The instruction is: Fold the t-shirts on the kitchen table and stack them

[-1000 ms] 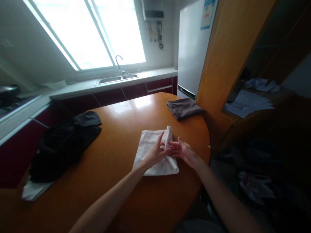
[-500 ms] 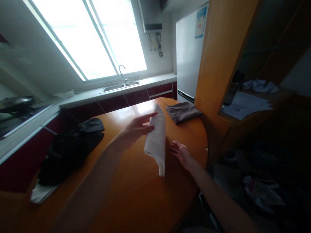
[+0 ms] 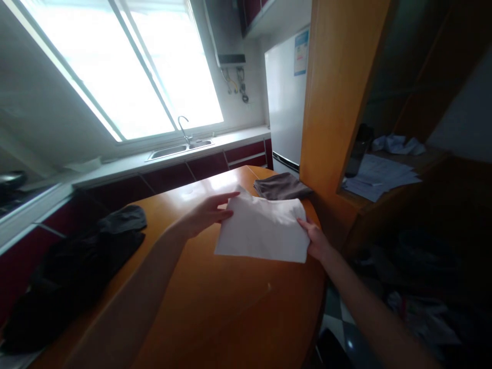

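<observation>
A white folded cloth is stretched between my two hands above the table. My left hand pinches its left edge, thumb in front and fingers behind. At the right edge, my right hand grips the cloth the same way. Just behind the cloth lies a folded grey-brown cloth, partly covered by it from this angle. A heap of dark clothing rests on the left side of the wooden table.
A counter with a sink runs along the wall under the window. The fridge and a wooden post stand beyond the table's far right edge. Papers lie on a shelf at right.
My right hand, empty before, has taken hold of the white cloth's right edge. The cloth has gone from hanging narrow to spread wide. The view has shifted slightly.
</observation>
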`<state>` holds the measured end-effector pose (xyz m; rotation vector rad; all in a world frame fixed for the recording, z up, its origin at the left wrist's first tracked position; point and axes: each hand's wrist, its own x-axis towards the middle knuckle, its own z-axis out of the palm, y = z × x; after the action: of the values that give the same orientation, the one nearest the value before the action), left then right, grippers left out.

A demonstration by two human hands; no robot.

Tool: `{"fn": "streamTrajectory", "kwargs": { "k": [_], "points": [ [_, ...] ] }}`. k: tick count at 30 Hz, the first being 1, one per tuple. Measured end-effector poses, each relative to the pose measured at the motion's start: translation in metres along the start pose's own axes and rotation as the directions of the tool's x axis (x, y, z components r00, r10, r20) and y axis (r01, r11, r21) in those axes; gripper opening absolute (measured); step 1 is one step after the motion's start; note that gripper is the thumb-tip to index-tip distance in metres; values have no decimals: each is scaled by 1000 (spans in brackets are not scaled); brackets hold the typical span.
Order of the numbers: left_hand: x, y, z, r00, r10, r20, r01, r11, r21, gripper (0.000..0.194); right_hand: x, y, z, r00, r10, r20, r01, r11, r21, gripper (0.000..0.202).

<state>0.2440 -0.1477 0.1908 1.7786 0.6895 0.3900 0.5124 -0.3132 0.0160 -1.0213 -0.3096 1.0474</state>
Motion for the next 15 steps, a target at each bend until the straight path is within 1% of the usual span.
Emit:
{"fn": "streamTrajectory", "kwargs": {
  "k": [1, 3, 5, 6, 7, 8, 9, 10, 12, 14, 15],
  "points": [
    [12, -7, -1, 1000, 8, -13, -8, 1000, 9, 74, 15, -17, -3, 998, -67, 8, 67, 997, -40, 40],
    [42, -19, -3, 997, 65, -50, -65, 998, -1, 73, 51, -57, -3, 979, -198, 47, 203, 967, -151, 43],
    [78, -31, -1, 986, 140, -94, -147, 986, -74, 75, 93, -99, 5, 940, -326, 97, 340, 897, -284, 45],
    [97, -38, 2, 977, 169, -127, -185, 974, -128, 77, 116, -119, 11, 912, -392, 124, 409, 836, -367, 45],
    [117, -45, 6, 970, 176, -165, -206, 961, -186, 79, 138, -136, 18, 882, -451, 140, 459, 748, -480, 45],
    [137, -54, 12, 964, 161, -211, -210, 948, -238, 80, 161, -150, 25, 856, -496, 144, 468, 625, -625, 44],
    [155, -64, 20, 958, 125, -260, -198, 939, -281, 80, 181, -160, 31, 847, -514, 137, 421, 489, -764, 46],
    [172, -74, 29, 956, 56, -288, -151, 936, -318, 81, 200, -165, 37, 847, -517, 125, 384, 433, -815, 48],
    [198, -95, 47, 948, -108, -298, -10, 929, -369, 87, 231, -161, 42, 869, -483, 110, 307, 352, -884, 47],
    [216, -113, 61, 939, -180, -294, 58, 924, -379, 95, 252, -145, 41, 901, -421, 102, 242, 295, -924, 39],
    [222, -120, 65, 937, -189, -294, 68, 924, -377, 99, 261, -137, 38, 915, -391, 97, 210, 259, -943, 34]
  ]
}}
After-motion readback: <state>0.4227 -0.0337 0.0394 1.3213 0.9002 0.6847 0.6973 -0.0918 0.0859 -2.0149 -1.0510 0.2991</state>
